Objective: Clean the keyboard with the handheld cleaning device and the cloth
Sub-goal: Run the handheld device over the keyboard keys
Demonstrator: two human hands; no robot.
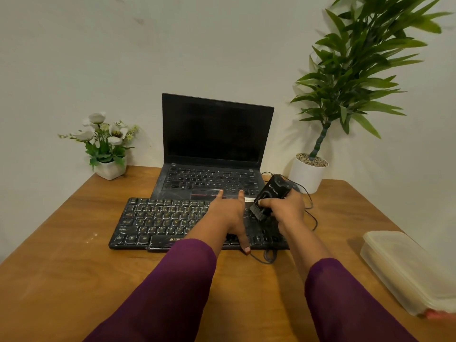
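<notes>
A black external keyboard [158,222], dusted with white powder, lies on the wooden table in front of an open laptop. My left hand [228,213] lies flat across the keyboard's middle, fingers straight and spread, thumb reaching over the front edge. My right hand [286,208] grips a black handheld cleaning device [270,193], whose brush head touches the keys at the keyboard's right part. The keyboard's right end is hidden by my hands. No cloth is visible.
The black laptop [214,149] stands open behind the keyboard, its deck also dusty. A flower pot [109,169] sits back left, a tall potted plant [308,174] back right. A translucent lidded plastic box [407,270] lies at the table's right. Cables [311,213] trail right of the keyboard.
</notes>
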